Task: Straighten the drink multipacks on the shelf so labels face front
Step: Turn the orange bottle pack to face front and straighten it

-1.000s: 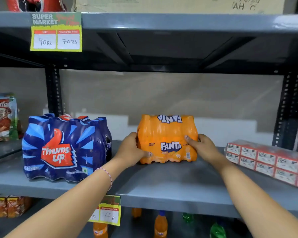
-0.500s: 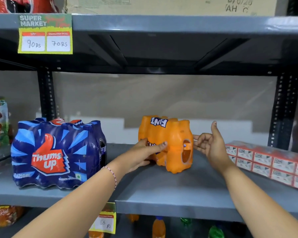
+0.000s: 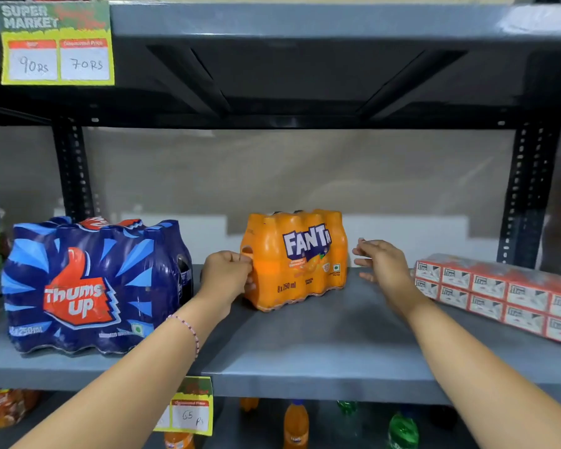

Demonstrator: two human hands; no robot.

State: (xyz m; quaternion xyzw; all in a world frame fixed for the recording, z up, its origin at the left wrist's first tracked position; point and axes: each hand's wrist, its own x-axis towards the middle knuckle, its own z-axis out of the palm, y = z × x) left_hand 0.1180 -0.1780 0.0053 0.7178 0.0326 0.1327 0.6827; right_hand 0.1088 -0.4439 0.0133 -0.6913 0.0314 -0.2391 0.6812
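I see both forearms reaching in over shelf (image 3: 321,358) front edge. Left hand (image 3: 229,275) curled around left end of Fanta multipack (image 3: 293,259), fingers pressed on wrap. Right hand (image 3: 382,265) loose, fingers spread apart, just beside pack's right end, not touching. Fanta multipack mid-shelf toward back, label turned slightly right. Thums Up multipack (image 3: 91,286) near left end, label forward.

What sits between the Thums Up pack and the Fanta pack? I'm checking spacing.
In the head view, only the left hand lies there, on the Fanta pack's left end, over bare shelf; Thums Up pack stands apart.
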